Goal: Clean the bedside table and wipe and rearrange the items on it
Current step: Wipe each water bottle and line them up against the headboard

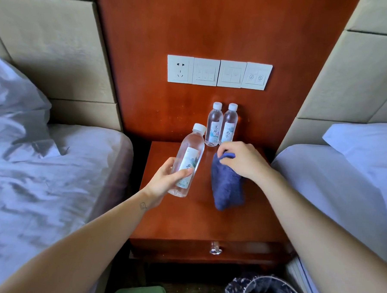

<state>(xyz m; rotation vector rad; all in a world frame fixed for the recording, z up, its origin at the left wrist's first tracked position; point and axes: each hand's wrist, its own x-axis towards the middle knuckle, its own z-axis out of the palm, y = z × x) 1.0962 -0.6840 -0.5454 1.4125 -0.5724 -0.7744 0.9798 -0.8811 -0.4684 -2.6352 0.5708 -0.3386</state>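
Note:
My left hand (167, 178) grips a clear water bottle (188, 159) with a white cap, held tilted above the left part of the reddish wooden bedside table (197, 222). My right hand (243, 160) pinches the top of a folded blue cloth (227, 186) that lies on the tabletop near the middle. Two more water bottles stand upright side by side at the back of the table against the wall panel, the left one (214, 125) touching or nearly touching the right one (229, 125).
Beds with white linen flank the table on the left (40, 183) and right (342, 187). A socket and switch plates (219, 72) sit on the wood panel above. The drawer handle (216, 248) faces me; a lined waste bin (265, 291) and a green object (140, 292) are on the floor.

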